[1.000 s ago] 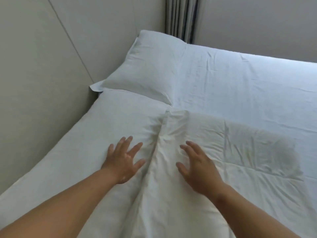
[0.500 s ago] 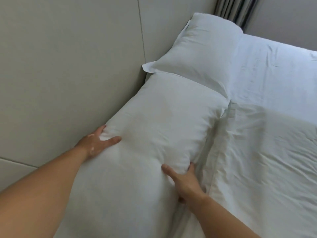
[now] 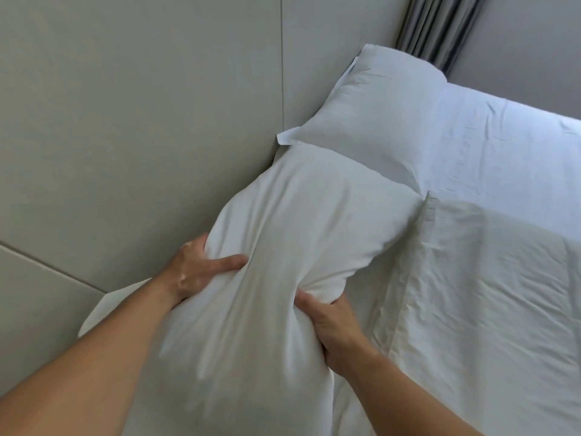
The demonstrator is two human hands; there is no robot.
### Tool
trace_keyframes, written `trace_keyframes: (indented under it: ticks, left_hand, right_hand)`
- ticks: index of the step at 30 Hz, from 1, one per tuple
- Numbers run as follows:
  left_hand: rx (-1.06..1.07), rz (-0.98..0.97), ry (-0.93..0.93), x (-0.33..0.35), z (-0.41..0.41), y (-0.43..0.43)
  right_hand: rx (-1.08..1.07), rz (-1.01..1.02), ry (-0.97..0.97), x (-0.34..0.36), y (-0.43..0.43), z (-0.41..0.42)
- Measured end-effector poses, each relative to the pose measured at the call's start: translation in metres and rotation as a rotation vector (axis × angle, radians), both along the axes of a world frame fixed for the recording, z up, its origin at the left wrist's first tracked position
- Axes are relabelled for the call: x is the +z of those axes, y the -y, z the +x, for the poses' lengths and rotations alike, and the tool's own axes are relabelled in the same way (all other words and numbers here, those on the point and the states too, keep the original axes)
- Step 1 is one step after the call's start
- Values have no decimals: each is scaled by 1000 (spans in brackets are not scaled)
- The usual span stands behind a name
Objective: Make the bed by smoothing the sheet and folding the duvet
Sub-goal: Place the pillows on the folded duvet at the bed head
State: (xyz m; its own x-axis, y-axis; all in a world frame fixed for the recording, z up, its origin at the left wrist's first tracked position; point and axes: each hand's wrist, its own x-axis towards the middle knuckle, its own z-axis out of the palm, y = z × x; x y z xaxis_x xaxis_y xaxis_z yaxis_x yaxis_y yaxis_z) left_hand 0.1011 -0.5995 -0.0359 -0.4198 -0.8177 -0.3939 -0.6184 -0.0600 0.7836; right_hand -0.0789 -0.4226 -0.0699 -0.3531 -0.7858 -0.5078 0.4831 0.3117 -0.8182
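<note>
Where both hands lay flat on the bedding a second ago and had just settled on the near pillow's edges half a second ago, they now grip it: the left hand (image 3: pixel 195 272) is clamped on the wall-side edge of the near pillow (image 3: pixel 283 240), thumb pressed across the top, and the right hand (image 3: pixel 330 322) is clamped on the opposite edge, fingers tucked beneath. The hands stand apart, one on each long side, and the fabric is bunched into deep creases between them, which it was not before. The pillow's near portion now appears raised and blurred; whether it is clear of the mattress cannot be told.

Its long axis runs from the lower left toward the upper right, along the padded headboard wall (image 3: pixel 125 136), with the far end touching the second pillow (image 3: pixel 383 121). That second pillow lies flat in the corner, on roughly the same line, below the grey curtain (image 3: pixel 440 29).

Count: two hands, two pillows, one duvet, one sheet. The duvet (image 3: pixel 487 309) lies just beside the near pillow on the right, its top edge folded and wrinkled. The sheet (image 3: pixel 503 152) is exposed beyond it, lightly creased.
</note>
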Motion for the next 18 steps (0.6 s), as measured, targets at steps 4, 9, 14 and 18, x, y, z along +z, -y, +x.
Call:
trace_keyframes:
  ticks: [4, 9, 14, 18]
  left_hand:
    - [30, -78, -22, 66, 10, -39]
    - [9, -244, -26, 167, 21, -88]
    - [-15, -425, -56, 279, 18, -149]
    - [-77, -438, -113, 327, -20, -211]
  right_hand:
    - [19, 19, -28, 61, -30, 3]
    - [16, -26, -27, 155, -75, 6]
    - [-25, -112, -28, 244, -138, -1]
    - [-101, -125, -105, 297, -212, -32]
